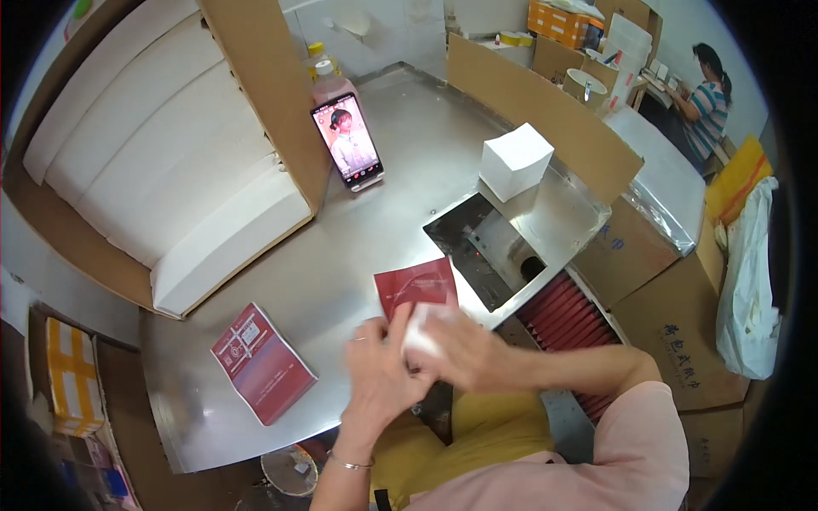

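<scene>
Beside red packet (417, 284): right hand (469, 351), whose grip clasped white wad (423, 335); left hand (377, 368), whose grip couldn't be told.

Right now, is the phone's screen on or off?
On: the phone, propped up on the metal table, shows a bright pink picture of a person, with small icons along its lower edge.

Head-worn wide fisheye view, from above, facing down and forward, near over the metal table (354, 247)

Packets (271, 375) left, pouch (416, 284) right — phone (348, 143) behind
</scene>
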The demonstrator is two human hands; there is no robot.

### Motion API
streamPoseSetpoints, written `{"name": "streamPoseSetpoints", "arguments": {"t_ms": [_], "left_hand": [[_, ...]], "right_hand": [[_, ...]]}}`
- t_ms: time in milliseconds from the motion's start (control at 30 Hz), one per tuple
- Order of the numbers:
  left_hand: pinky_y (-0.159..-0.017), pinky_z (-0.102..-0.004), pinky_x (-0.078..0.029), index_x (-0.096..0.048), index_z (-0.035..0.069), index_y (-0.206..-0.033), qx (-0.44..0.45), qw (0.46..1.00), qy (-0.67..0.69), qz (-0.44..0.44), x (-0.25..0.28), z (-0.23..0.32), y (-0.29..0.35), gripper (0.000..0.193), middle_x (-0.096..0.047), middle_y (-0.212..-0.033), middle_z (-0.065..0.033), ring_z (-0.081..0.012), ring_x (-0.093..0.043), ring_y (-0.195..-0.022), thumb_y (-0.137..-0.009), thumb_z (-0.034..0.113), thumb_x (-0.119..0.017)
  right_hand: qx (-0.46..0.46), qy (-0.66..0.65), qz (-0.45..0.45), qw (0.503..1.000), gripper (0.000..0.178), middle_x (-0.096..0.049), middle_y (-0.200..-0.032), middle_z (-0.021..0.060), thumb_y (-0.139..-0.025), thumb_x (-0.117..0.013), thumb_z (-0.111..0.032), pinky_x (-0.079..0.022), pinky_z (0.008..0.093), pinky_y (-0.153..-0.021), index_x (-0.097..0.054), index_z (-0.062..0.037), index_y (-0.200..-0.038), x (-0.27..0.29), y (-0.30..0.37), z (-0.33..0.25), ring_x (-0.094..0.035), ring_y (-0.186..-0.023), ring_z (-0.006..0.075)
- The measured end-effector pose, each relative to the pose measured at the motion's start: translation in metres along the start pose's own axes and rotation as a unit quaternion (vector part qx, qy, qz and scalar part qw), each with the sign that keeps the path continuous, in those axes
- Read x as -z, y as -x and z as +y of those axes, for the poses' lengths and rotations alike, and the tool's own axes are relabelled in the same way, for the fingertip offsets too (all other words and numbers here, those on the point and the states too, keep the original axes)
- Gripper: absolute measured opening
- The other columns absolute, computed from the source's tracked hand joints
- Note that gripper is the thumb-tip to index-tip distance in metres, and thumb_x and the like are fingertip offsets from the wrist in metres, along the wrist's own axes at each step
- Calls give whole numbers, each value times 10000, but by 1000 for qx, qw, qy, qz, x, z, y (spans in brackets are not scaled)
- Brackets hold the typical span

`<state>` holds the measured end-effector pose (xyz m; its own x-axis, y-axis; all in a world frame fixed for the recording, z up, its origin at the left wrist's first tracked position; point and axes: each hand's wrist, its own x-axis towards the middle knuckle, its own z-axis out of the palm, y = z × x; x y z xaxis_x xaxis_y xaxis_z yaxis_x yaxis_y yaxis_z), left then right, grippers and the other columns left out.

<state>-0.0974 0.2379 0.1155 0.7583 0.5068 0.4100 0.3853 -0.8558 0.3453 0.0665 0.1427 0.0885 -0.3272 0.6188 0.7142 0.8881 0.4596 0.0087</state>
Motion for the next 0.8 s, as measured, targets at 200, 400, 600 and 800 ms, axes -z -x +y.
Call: {"name": "streamPoseSetpoints", "arguments": {"t_ms": [200,400,600,800], "left_hand": [[-708,-432,-463,-303,84,-1557,44,998,27,-32,0,14,-9,808,-552,-934,-173,-351,-548,-773,-843,68,-681],[-789,-384,-452,-697,87,-964,13,996,91,4,16,4,31,210,-599,-966,-100,-284,-562,-905,-766,30,-734],[-971,-484,-377,-601,58,-963,180,975,-14,132,89,-52,64,317,-561,-1179,-152,-382,-490,-1112,-669,-60,-619],[-1017,-491,-323,-574,62,-1042,308,938,-156,33,91,-93,81,215,-554,-1132,-113,-343,-484,-1129,-842,-6,-614]], "right_hand": [[-279,26,-191,941,140,-609,-841,149,-860,-577,-133,-276,687,-1093,-618,-51,-966,-40,-25,85,-616,-859,367],[-417,76,-328,844,217,-681,-789,236,-898,-602,-195,-540,511,-749,-682,-4,-837,3,8,124,-673,-809,429],[-311,299,50,901,358,-624,-1197,142,-807,-691,-280,-441,554,-958,-685,-147,-1139,60,-30,188,-544,-1190,359],[-369,286,-58,882,519,-557,-1333,126,-723,-688,-372,-428,598,-961,-677,-164,-1199,53,1,215,-416,-1327,392]]}}
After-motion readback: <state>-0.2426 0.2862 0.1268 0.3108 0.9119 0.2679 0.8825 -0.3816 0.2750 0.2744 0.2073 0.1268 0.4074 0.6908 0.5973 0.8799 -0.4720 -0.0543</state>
